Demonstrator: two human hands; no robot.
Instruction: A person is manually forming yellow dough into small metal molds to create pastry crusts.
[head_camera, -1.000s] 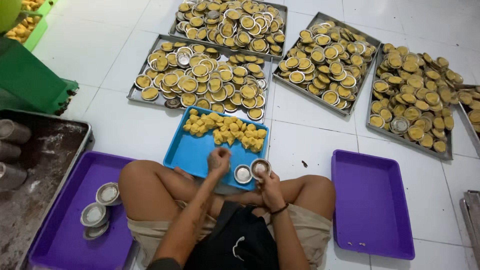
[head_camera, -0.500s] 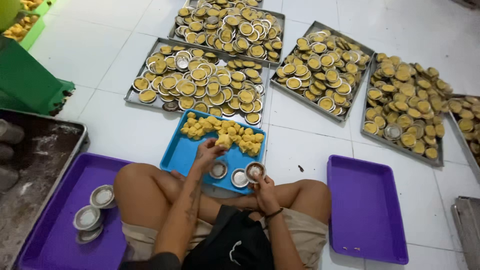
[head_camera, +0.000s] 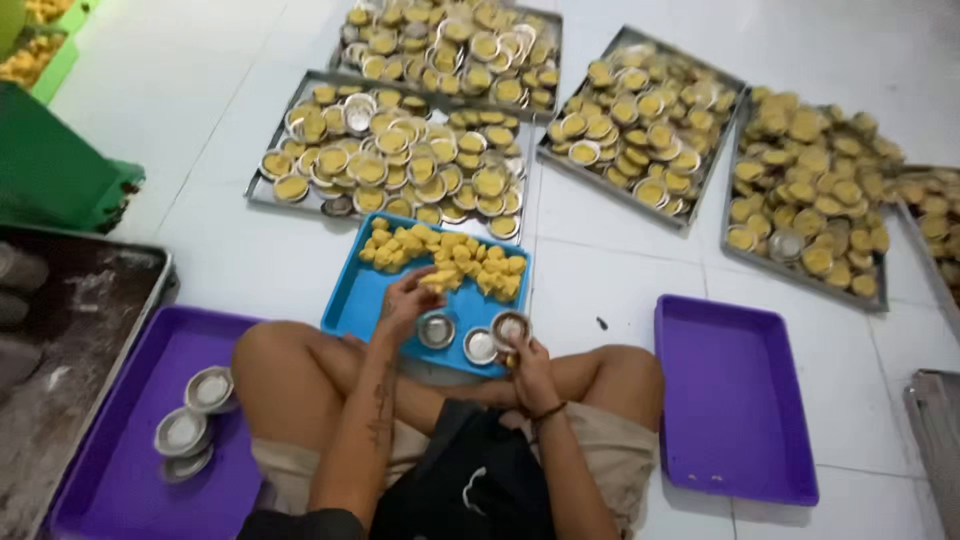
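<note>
Person sat cross-legged on a tiled floor w/ a blue tray (head_camera: 350, 300) in front. Left hand (head_camera: 408, 303) had fingers closed on 1 yellow cake (head_camera: 440, 277) at the near edge of the cake pile; it looked light, soft and crumbly, best pinched gently by its sides. Right hand (head_camera: 528, 362) gripped a small round metal tin (head_camera: 509, 327) by its rim, over the tray's near right corner; likely light, stiff, a bit slippery.

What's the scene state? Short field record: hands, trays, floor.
left hand: on a yellow cake in the blue tray
right hand: holds a small tin
blue tray: cake pile, two loose tins
left purple tray: stacked tins
right purple tray: nothing in it
floor: four metal trays of filled tins
</note>
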